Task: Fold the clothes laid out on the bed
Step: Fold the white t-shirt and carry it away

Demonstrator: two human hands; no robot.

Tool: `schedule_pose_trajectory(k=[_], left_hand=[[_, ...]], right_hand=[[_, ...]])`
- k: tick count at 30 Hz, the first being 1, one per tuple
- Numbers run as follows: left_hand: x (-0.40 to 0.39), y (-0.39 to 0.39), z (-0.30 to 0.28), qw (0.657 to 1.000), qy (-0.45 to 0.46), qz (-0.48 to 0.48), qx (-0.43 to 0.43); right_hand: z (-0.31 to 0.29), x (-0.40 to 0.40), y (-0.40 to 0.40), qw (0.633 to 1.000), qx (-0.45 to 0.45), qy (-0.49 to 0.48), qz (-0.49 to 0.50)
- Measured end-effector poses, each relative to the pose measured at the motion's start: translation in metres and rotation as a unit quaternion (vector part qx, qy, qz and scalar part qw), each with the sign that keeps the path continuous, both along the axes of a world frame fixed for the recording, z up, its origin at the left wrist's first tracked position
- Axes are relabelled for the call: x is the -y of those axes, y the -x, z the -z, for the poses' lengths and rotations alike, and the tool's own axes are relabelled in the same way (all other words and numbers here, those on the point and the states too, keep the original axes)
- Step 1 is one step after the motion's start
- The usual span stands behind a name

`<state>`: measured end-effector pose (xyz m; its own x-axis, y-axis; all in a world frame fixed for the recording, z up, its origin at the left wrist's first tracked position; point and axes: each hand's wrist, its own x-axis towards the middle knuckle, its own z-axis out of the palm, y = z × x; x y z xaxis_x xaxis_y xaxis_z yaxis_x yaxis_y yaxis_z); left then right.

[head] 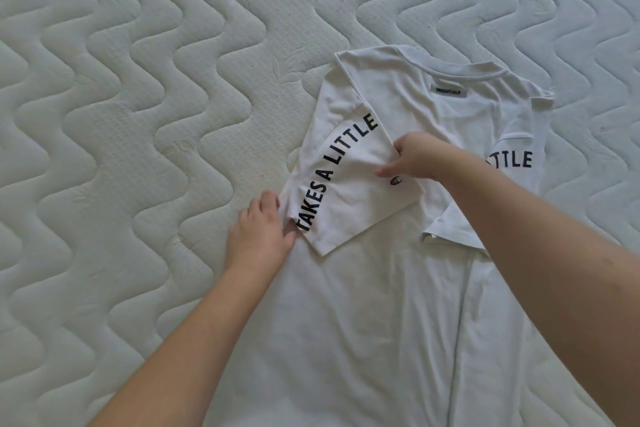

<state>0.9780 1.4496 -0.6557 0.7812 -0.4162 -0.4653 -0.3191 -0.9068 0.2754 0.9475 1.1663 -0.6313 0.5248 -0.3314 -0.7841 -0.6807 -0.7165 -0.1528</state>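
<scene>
While the left hand (263, 225) pinches the folded sleeve's (343, 184) outer edge against the bed (121, 114), the right hand (412, 156) grips its inner corner, likely to square the T-shirt's (363, 322) crease.

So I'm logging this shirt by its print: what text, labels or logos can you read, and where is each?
"TAKES A LITTLE" on the folded-in left sleeve panel of the white T-shirt.
"TTLE" at the right side, its start hidden.
Dark neck label: too blurred to read.
Small red chest logo: too small to read.

A pale quilted mattress (138, 114) fills the view — wavy stitched channels, faint leaf motifs — in soft, even light
</scene>
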Motion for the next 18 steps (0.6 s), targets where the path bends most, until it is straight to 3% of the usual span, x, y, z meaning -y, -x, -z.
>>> schedule_pose_trajectory(k=[3, 6, 9, 13, 18], left_hand=[[-0.014, 0.004, -0.001, 0.999, -0.023, 0.022, 0.024], [-0.022, 0.006, -0.003, 0.997, -0.021, 0.05, 0.059], [-0.021, 0.011, -0.013, 0.993, 0.018, 0.093, 0.07], [-0.003, 0.027, -0.043, 0.989, 0.023, 0.118, 0.082], [0.036, 0.055, -0.055, 0.988, 0.013, 0.141, 0.054]], right_hand=[[-0.008, -0.005, 0.01, 0.993, 0.068, -0.042, 0.082], [-0.01, -0.003, 0.018, 0.94, 0.168, -0.154, 0.255], [-0.013, -0.003, 0.026, 0.906, 0.245, -0.148, 0.312], [-0.024, 0.008, 0.027, 0.892, 0.312, -0.094, 0.313], [-0.045, 0.037, 0.026, 0.931, 0.315, 0.071, 0.173]])
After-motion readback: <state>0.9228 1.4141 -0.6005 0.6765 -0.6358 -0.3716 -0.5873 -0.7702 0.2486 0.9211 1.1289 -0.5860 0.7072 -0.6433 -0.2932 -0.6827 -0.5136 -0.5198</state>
